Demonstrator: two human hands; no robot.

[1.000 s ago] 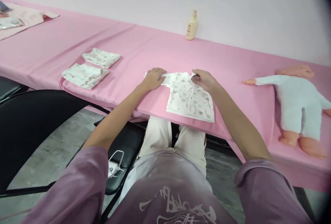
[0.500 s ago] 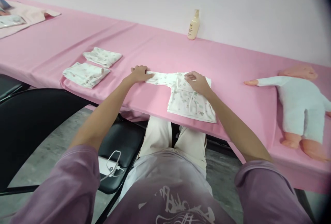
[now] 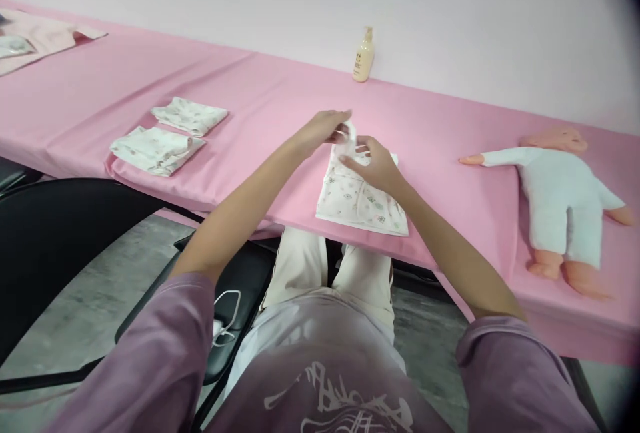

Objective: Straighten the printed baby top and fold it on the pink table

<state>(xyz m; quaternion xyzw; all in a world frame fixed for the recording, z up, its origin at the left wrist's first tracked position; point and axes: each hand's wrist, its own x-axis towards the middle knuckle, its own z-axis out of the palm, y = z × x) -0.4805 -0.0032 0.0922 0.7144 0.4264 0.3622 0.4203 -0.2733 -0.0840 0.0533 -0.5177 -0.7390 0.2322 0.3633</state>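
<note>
A small white printed baby shirt (image 3: pixel 361 203) lies near the table's front edge, its lower part flat. My left hand (image 3: pixel 327 128) is closed on the shirt's left sleeve and holds it raised and folded in over the upper part. Close beside it, my right hand (image 3: pixel 376 165) rests over the top of the shirt with thumb and fingers apart. Between the two hands the sleeve end shows as a pale curl of cloth. The shirt's upper right part is partly hidden by my right hand.
Two folded printed cloths, one behind (image 3: pixel 190 115) the other (image 3: pixel 157 151), lie to the left. A pump bottle (image 3: pixel 363 56) stands by the wall. At right lies a doll in white clothes (image 3: pixel 560 186). A black chair (image 3: pixel 245 280) with a white cable is below the pink table (image 3: pixel 280 80).
My left hand has lifted the outstretched sleeve and carried it right, over the shirt. My right hand has spread its thumb and fingers beside it. The view has shifted slightly.
</note>
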